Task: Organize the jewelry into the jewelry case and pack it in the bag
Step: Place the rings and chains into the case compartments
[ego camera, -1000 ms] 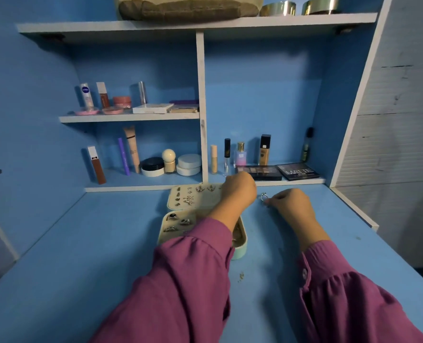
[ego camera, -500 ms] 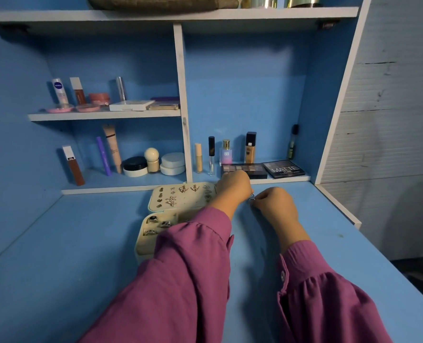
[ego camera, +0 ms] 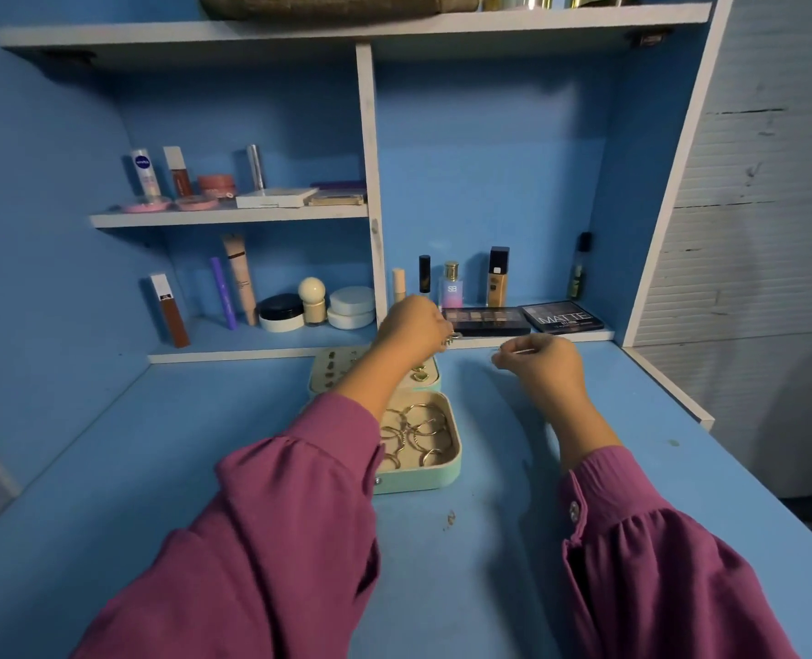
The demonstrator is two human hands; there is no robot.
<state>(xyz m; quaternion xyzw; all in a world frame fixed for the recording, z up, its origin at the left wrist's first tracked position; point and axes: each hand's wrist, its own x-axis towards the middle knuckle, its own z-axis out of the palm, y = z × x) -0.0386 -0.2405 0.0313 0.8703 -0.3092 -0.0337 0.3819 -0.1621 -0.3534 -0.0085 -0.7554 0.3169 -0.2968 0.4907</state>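
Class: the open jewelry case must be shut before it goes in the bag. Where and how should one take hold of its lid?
Grip the jewelry case lid by its far edge, from behind, probably. It lies folded back flat, hinged toward the tray, so it swings forward.

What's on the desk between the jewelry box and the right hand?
Nothing in the head view: only bare blue desk lies between the jewelry case and the right hand.
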